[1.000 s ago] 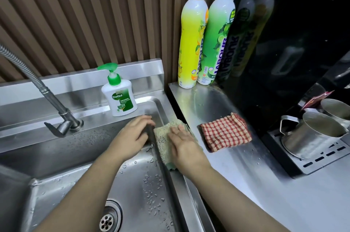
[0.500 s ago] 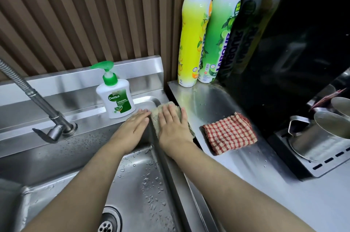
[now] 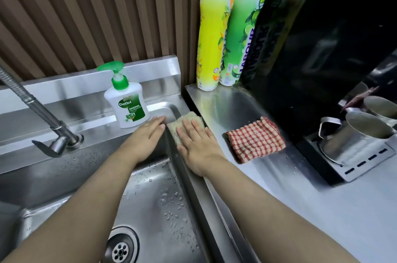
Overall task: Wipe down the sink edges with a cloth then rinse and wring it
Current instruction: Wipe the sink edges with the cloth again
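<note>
- One wide-angle view, taken from a camera worn on the person's head.
- It faces forward and steeply down onto the back right corner of a steel sink [image 3: 154,209].
- The range is close: both forearms enter from the bottom edge, and the left hand [image 3: 146,140] and right hand [image 3: 197,146] lie near the centre.
- A slatted wall [image 3: 86,15] fills the top, and the counter [image 3: 322,209] runs off to the right.
- Upright lines lean outward toward the frame's edges.

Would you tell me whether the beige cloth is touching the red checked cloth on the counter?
Apart. The head view shows bare counter between the beige cloth and the red checked cloth.
</note>
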`<state>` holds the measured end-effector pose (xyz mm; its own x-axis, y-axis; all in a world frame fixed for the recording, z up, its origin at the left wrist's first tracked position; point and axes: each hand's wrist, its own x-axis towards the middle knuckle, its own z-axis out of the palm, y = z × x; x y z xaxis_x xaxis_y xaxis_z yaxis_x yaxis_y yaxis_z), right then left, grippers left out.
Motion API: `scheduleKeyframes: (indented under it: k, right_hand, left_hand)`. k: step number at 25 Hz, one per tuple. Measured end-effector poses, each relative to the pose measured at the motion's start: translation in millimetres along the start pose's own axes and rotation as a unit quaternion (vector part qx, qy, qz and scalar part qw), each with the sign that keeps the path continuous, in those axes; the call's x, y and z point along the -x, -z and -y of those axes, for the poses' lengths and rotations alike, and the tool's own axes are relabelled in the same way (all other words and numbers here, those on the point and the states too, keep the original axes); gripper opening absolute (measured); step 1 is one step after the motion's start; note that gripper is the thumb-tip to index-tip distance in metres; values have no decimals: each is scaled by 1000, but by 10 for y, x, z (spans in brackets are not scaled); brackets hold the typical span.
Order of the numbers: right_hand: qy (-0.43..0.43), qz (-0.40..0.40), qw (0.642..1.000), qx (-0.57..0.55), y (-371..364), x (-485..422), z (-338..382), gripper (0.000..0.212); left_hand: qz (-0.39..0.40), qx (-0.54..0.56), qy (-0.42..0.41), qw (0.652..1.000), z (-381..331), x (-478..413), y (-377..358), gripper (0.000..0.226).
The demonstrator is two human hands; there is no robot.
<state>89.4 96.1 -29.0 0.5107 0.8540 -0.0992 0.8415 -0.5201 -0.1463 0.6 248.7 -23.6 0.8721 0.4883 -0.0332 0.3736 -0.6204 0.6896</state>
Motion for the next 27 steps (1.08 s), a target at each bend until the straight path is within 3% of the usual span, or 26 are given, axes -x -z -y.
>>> scheduleKeyframes:
  k: [2, 5, 9, 12, 15, 19, 21, 24, 27]
  right_hand:
    - [-5, -50, 998, 26, -75, 815, 27, 51]
    - [-7, -84, 996, 28, -252, 1937, 66, 50]
    - [-54, -26, 998, 37, -162, 1650, 125, 57]
    - [-63, -3, 997, 45, -137, 1282, 103, 67]
    - [-82, -48, 994, 61, -185, 1950, 134, 55]
    - [-70, -40, 996, 46, -282, 2806, 181, 53]
    - [-87, -9, 996, 34, -251, 2504, 161, 55]
    - [-102, -30, 993, 55, -196, 1879, 188, 64]
    - [-102, -15, 993, 51, -207, 2096, 144, 68]
  left_hand:
    - [-4, -28, -43, 999, -72, 48, -45, 42]
    - [35, -97, -190, 976, -175, 229, -225, 57]
    - [86, -111, -284, 949, -174, 266, -356, 66]
    - [102, -101, -289, 947, -211, 181, -396, 65]
    - [113, -164, -312, 929, -243, 239, -536, 72]
    - [123, -217, -296, 922, -234, 283, -593, 69]
    - [140, -221, -291, 920, -248, 215, -546, 69]
    - [171, -216, -270, 923, -275, 184, -487, 70]
    - [152, -204, -269, 929, -409, 316, -492, 70]
